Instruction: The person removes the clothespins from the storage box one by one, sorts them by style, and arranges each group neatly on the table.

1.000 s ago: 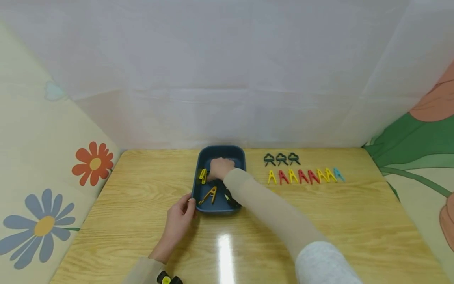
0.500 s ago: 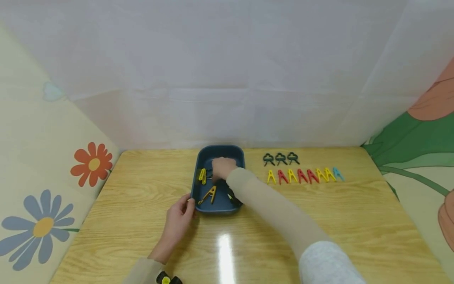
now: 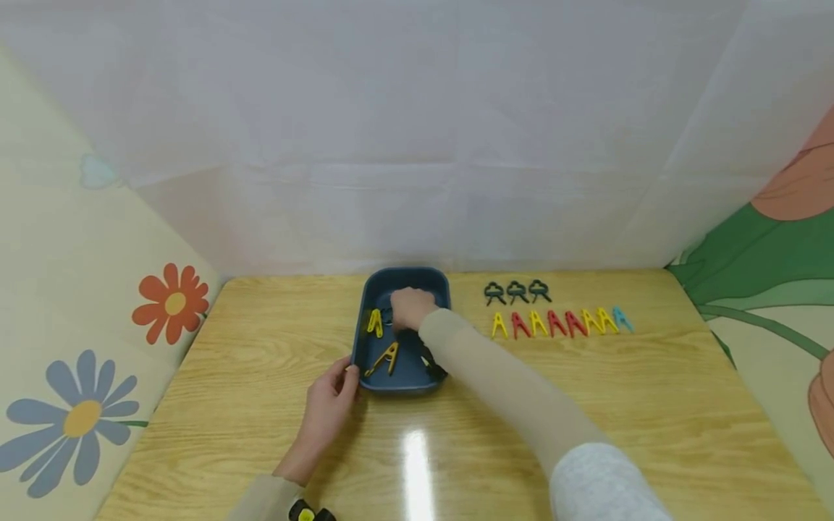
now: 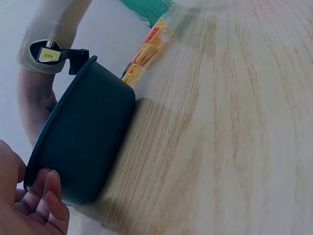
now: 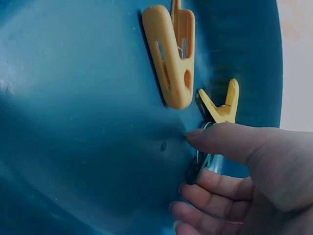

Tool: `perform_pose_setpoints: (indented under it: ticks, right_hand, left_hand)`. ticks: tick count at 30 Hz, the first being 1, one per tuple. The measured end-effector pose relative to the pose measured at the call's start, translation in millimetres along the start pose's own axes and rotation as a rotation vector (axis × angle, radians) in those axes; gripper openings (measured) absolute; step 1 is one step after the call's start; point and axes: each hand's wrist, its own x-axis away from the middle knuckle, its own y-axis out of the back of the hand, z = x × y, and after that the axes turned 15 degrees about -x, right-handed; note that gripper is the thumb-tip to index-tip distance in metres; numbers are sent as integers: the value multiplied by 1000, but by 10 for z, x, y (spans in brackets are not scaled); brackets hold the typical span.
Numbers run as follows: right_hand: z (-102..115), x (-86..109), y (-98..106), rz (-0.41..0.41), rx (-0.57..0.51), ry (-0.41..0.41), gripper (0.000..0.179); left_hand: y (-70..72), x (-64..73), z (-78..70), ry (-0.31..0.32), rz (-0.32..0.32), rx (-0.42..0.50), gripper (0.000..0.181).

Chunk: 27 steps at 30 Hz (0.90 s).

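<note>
My left hand [image 3: 330,398] grips the near left corner of a dark blue plastic tray [image 3: 357,347]. Its fingers [image 4: 55,205] curl at the rim in the left wrist view. My right hand [image 3: 412,307] is down inside the tray's far half. Between its thumb and fingers the right wrist view shows a small dark clip [image 5: 194,171], partly hidden by the thumb. Close by lie a yellow clothespin [image 5: 166,58] and a yellow V-shaped piece [image 5: 222,105]. In the head view an orange-yellow spring clamp [image 3: 386,357] lies in the near half, a black clip [image 3: 433,364] beside the right forearm.
To the tray's right, three black clips [image 3: 517,291] stand in a row. Below them runs a row of several clothespins [image 3: 554,323], yellow, red and one blue. A white backdrop [image 3: 417,145] borders the far edge of the wooden table [image 3: 274,325].
My right hand has shifted slightly to the right inside the tray. The yellow clothespin by its fingers has turned and shifted a little right. My left hand stays at the corner.
</note>
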Motion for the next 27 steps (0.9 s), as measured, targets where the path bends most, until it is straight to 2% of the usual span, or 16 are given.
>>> perform_pose_setpoints:
  ticks: [7, 16, 19, 24, 27]
  right_hand:
    - [-40, 49, 89, -29, 13, 19, 38]
    - [-124, 144, 265, -33, -17, 84, 21]
    - [-163, 186, 338, -37, -24, 114, 22]
    - [-219, 236, 452, -31, -43, 145, 34]
    - [-246, 294, 518, -43, -68, 162, 33]
  left_hand:
    - [-8, 11, -2, -14, -11, 14, 34]
    - [6, 3, -4, -7, -6, 12, 36]
    - [10, -2, 1, -2, -3, 7, 36]
    - [7, -7, 7, -1, -3, 2, 37]
    - [2, -8, -1, -8, -6, 4, 37]
